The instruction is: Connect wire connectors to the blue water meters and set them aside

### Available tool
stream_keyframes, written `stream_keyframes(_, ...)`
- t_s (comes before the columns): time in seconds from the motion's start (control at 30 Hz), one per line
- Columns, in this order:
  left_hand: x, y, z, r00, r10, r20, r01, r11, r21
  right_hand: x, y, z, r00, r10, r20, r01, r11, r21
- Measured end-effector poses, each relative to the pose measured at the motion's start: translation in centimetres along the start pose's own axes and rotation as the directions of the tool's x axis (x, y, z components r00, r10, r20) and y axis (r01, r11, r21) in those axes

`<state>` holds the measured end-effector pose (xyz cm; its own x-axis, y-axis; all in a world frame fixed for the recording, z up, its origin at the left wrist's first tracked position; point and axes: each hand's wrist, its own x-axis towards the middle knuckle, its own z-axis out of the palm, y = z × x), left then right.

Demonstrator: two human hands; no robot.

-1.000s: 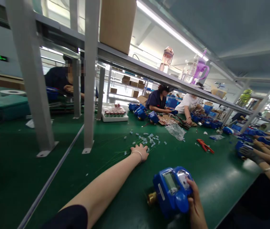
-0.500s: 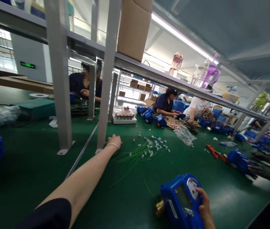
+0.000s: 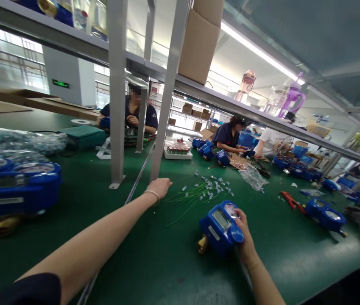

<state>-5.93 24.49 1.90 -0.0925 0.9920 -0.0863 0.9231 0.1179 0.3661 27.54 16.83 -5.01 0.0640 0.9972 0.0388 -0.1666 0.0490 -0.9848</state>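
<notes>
My right hand grips the right side of a blue water meter that rests on the green bench, its display facing up and a brass fitting at its left end. My left arm reaches forward. My left hand lies on the bench with a thin bracelet at the wrist, fingers pressed together at the left end of a bundle of green wires. Whether it holds a wire I cannot make out. Small pale connectors lie scattered just beyond the wires.
More blue meters sit at the near left, another at the right beside red pliers. Grey shelf posts and a rail stand left of my hand. Beyond are a white tray and a plastic bag. People work across the bench.
My left hand has drawn back left from the pile of connectors to the wires' left end. My right hand has kept the meter. The view has swung left, bringing the left meters in.
</notes>
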Motion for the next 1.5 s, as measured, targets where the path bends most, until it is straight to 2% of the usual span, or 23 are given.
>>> stream_keyframes(0.07,-2.7,-0.1,-2.8,0.998,0.058,-0.037,-0.059,0.998,-0.028,0.9,0.1,2.2,0.998,0.023,0.054,-0.025,0.999,0.047)
stream_keyframes(0.13,-6.0,-0.3,-5.5,0.989,0.133,-0.065,-0.138,0.988,-0.074,1.5,0.1,3.5,0.994,0.042,0.096,-0.050,0.995,0.084)
stream_keyframes(0.2,-9.6,-0.6,-7.6,0.977,0.199,-0.075,-0.208,0.969,-0.135,1.8,-0.1,3.9,0.989,0.056,0.138,-0.072,0.991,0.114)
stream_keyframes(0.27,-13.2,-0.7,-8.6,0.970,0.238,-0.049,-0.243,0.949,-0.200,2.1,-0.5,3.7,0.982,0.070,0.173,-0.093,0.987,0.132)
stream_keyframes(0.33,-16.5,-0.5,-8.5,0.962,0.272,0.023,-0.256,0.929,-0.269,2.5,-0.9,3.3,0.975,0.087,0.205,-0.116,0.984,0.134)
stream_keyframes(0.4,-19.5,0.4,-7.3,0.929,0.334,0.158,-0.255,0.889,-0.379,2.9,-1.1,2.9,0.968,0.107,0.228,-0.136,0.984,0.117)
stream_keyframes(0.5,-22.9,2.6,-4.8,0.804,0.476,0.355,-0.238,0.806,-0.542,3.9,-1.1,2.2,0.965,0.133,0.227,-0.150,0.987,0.059)
stream_keyframes(0.57,-24.4,4.2,-3.3,0.724,0.561,0.401,-0.288,0.774,-0.564,4.6,-1.3,1.5,0.971,0.136,0.199,-0.139,0.990,0.002)
stream_keyframes(0.63,-25.0,5.4,-2.2,0.695,0.609,0.382,-0.385,0.765,-0.516,4.9,-1.9,0.6,0.982,0.113,0.151,-0.105,0.992,-0.064)
stream_keyframes(0.67,-25.0,5.8,-1.8,0.701,0.616,0.359,-0.428,0.767,-0.478,4.8,-2.5,0.1,0.989,0.089,0.122,-0.077,0.992,-0.101)
stream_keyframes(0.73,-24.3,6.1,-1.4,0.746,0.594,0.301,-0.468,0.789,-0.397,4.0,-3.8,-0.7,0.997,0.014,0.077,0.000,0.984,-0.181)
stream_keyframes(0.83,-22.6,6.1,-0.9,0.809,0.525,0.265,-0.416,0.829,-0.374,1.4,-5.4,-0.7,0.986,-0.105,0.126,0.141,0.937,-0.319)
stream_keyframes(0.93,-21.2,5.8,-0.3,0.823,0.490,0.286,-0.355,0.838,-0.414,-0.9,-5.4,0.3,0.957,-0.173,0.234,0.263,0.857,-0.443)
stream_keyframes(1.0,-20.9,5.6,0.1,0.818,0.489,0.302,-0.339,0.835,-0.433,-1.6,-4.8,0.7,0.942,-0.197,0.271,0.312,0.812,-0.493)
stream_keyframes(1.1,-21.1,5.3,0.4,0.799,0.498,0.337,-0.317,0.825,-0.468,-1.8,-4.1,-0.1,0.925,-0.212,0.317,0.354,0.783,-0.511)
stream_keyframes(1.27,-21.6,5.3,0.5,0.745,0.528,0.408,-0.243,0.784,-0.572,-2.2,-4.0,-1.8,0.895,-0.192,0.402,0.376,0.810,-0.451)
stream_keyframes(1.4,-21.6,5.7,1.0,0.723,0.557,0.409,-0.254,0.765,-0.592,-2.7,-3.7,-1.1,0.878,-0.173,0.447,0.361,0.852,-0.379)
stream_keyframes(1.5,-21.6,5.7,1.6,0.730,0.568,0.381,-0.275,0.754,-0.596,-3.3,-4.0,-0.4,0.887,-0.191,0.420,0.367,0.844,-0.392)
